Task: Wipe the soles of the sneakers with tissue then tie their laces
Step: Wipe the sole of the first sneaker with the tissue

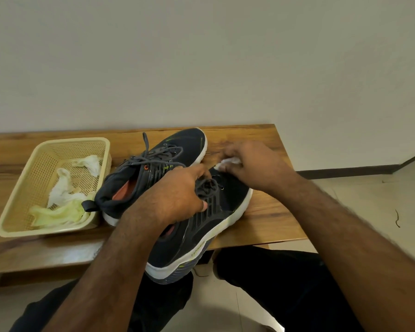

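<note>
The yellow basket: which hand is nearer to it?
Left. The left hand grips the near sneaker just right of the yellow basket; the right hand, pinching tissue, sits farther right.

Your table (261, 212) is wood, warm brown with visible grain and a slight sheen. The near sneaker (209, 219) under your left hand (177, 197) has a dark matt knit-cloth upper, glossier ribbed side panels and a white, smooth, rubbery-looking sole edge. The far sneaker (177, 149) has the same matt cloth, grey woven laces and an orange inner lining. Your right hand (249, 164) holds crumpled white tissue (230, 161), soft paper. The basket (17, 212) is cream plastic, perforated mesh walls with a smooth rim; the wads (65, 195) inside are wrinkled paper. The wall (201, 56) is matt.
</note>
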